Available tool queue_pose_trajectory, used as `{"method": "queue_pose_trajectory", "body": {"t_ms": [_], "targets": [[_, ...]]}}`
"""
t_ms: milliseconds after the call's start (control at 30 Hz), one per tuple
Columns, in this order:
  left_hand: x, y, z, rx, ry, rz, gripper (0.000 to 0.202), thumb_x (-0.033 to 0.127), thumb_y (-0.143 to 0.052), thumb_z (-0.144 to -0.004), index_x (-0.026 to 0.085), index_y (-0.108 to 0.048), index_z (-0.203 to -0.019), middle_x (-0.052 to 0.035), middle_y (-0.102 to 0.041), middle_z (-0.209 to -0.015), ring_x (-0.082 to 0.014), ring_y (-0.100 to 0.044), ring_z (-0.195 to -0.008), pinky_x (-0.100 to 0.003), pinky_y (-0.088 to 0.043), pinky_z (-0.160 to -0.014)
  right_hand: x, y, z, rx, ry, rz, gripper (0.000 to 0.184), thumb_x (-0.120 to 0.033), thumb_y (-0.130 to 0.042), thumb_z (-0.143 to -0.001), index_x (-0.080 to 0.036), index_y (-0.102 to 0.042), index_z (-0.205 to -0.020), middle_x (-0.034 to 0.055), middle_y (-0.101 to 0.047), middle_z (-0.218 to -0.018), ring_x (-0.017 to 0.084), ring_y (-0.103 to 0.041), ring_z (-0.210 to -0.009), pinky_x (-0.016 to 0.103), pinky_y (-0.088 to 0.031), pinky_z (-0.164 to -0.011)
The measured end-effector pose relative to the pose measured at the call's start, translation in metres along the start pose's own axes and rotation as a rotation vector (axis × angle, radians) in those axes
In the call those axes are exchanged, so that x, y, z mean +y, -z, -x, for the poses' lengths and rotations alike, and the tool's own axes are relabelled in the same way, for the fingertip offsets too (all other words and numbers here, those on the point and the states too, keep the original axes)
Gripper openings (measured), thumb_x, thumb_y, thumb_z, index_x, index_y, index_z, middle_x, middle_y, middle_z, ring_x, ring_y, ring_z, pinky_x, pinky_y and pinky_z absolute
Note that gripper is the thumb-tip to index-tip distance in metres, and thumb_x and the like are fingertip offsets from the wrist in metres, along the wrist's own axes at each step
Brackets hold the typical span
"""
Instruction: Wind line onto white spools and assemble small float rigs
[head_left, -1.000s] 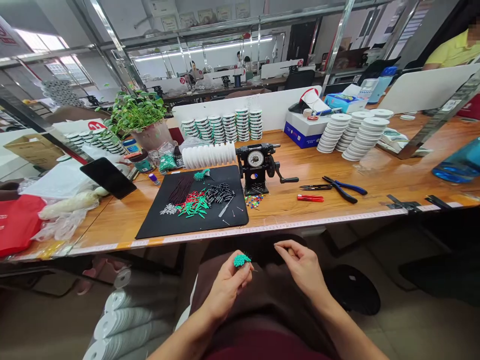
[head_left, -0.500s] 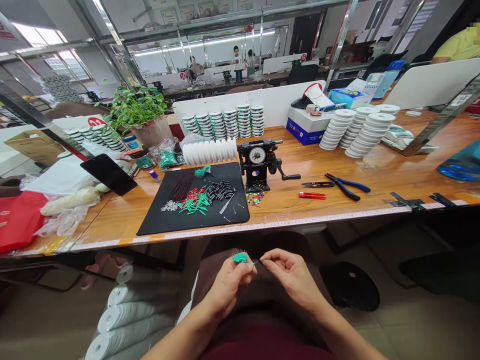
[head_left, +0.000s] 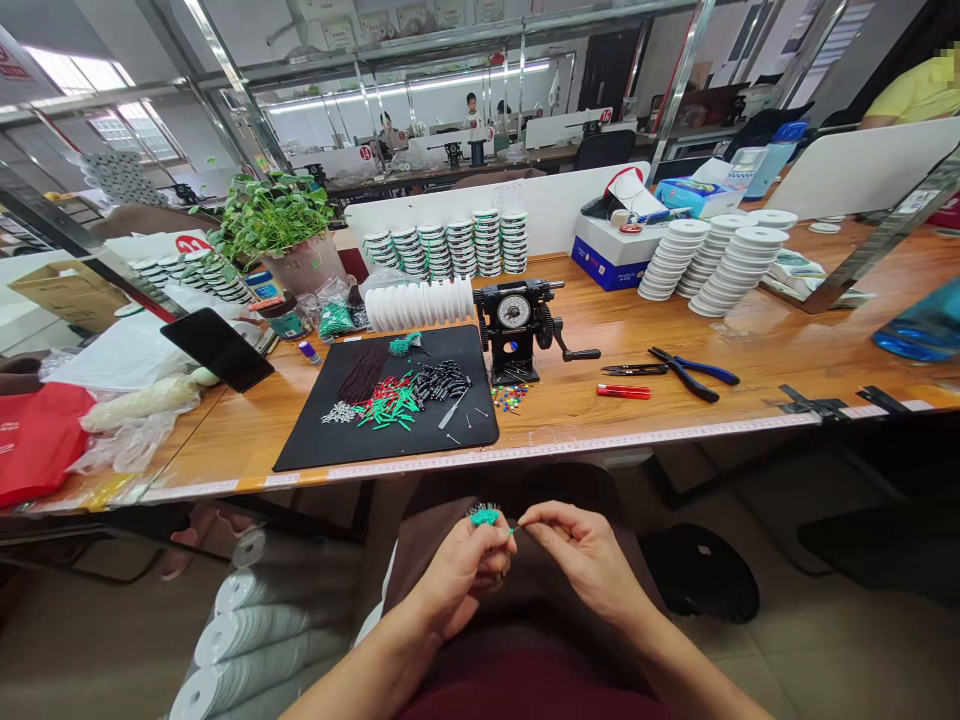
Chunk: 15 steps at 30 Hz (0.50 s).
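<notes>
Above my lap, my left hand (head_left: 469, 565) is closed around a bundle of small green pieces (head_left: 485, 515) with thin dark ends sticking up. One green tip pokes out to the right between its fingers. My right hand (head_left: 581, 550) pinches a thin dark piece (head_left: 517, 528) whose left end meets or nearly meets that green tip; whether they are joined I cannot tell. On the black mat (head_left: 300, 440) lie loose green pieces (head_left: 388, 408), red pieces (head_left: 390, 388), black pieces (head_left: 442, 382), dark cords (head_left: 365, 374) and a similar green bundle (head_left: 406, 344).
A black hand-crank winder (head_left: 517, 325) with white spools stands behind the mat. To its right lie pliers (head_left: 686, 372), a black pointed tool (head_left: 636, 369) and a red tool (head_left: 624, 392). Stacks of white spools (head_left: 675, 260) and a potted plant (head_left: 274, 220) stand farther back.
The green bundle in my left hand has turned slightly, showing more dark ends. A longer stretch of the thin dark piece shows at my right fingertips, beside the green tip.
</notes>
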<state>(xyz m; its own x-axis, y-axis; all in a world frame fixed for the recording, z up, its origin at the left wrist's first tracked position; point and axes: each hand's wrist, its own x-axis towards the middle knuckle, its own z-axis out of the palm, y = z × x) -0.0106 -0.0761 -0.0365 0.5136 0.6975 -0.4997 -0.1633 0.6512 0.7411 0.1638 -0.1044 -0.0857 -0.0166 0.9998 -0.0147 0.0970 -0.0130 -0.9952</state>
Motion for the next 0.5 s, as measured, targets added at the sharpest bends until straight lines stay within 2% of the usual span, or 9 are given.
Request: {"method": "queue_pose_trajectory", "body": {"t_ms": [200, 300, 400, 500], "targets": [[-0.004, -0.002, -0.001, 0.017, 0.000, -0.064, 0.021, 0.034, -0.066, -0.071, 0.018, -0.053, -0.070, 0.0120, -0.024, -0.050, -0.0057, -0.009, -0.046, -0.021, -0.007, -0.043, -0.015, -0.003, 0.002, -0.040, -0.015, -0.073, 0.029, -0.047, -0.070, -0.085, -0.021, -0.080, -0.085, 0.0040, -0.070, -0.071, 0.017, -0.056, -0.064, 0.030, -0.044, -0.068], [-0.005, -0.004, -0.002, 0.041, -0.034, -0.114, 0.025, 0.037, -0.069, -0.069, 0.018, -0.054, -0.069, 0.0099, -0.029, -0.052, -0.0068, -0.014, -0.048, -0.021, -0.009, -0.045, -0.019, -0.005, 0.001, -0.108, -0.067, -0.244, 0.033, -0.051, -0.073, -0.084, -0.018, -0.077, -0.085, 0.0056, -0.071, -0.075, 0.018, -0.058, -0.066, 0.030, -0.045, -0.066], [-0.003, -0.005, -0.003, 0.056, -0.117, -0.219, 0.028, 0.042, -0.070, -0.070, 0.017, -0.058, -0.068, 0.0074, -0.034, -0.053, -0.0082, -0.023, -0.051, -0.022, -0.017, -0.048, -0.018, -0.005, 0.001, -0.098, -0.118, -0.378, 0.036, -0.053, -0.075, -0.082, -0.018, -0.074, -0.084, 0.0058, -0.070, -0.077, 0.018, -0.059, -0.070, 0.030, -0.046, -0.068], [0.001, -0.002, -0.005, 0.122, -0.258, -0.387, 0.030, 0.042, -0.073, -0.070, 0.015, -0.061, -0.064, 0.0037, -0.043, -0.056, -0.0102, -0.033, -0.056, -0.023, -0.027, -0.055, -0.015, -0.003, 0.004, -0.074, -0.069, -0.211, 0.032, -0.051, -0.069, -0.087, -0.019, -0.073, -0.093, 0.0026, -0.063, -0.072, 0.017, -0.055, -0.068, 0.030, -0.044, -0.067]]}}
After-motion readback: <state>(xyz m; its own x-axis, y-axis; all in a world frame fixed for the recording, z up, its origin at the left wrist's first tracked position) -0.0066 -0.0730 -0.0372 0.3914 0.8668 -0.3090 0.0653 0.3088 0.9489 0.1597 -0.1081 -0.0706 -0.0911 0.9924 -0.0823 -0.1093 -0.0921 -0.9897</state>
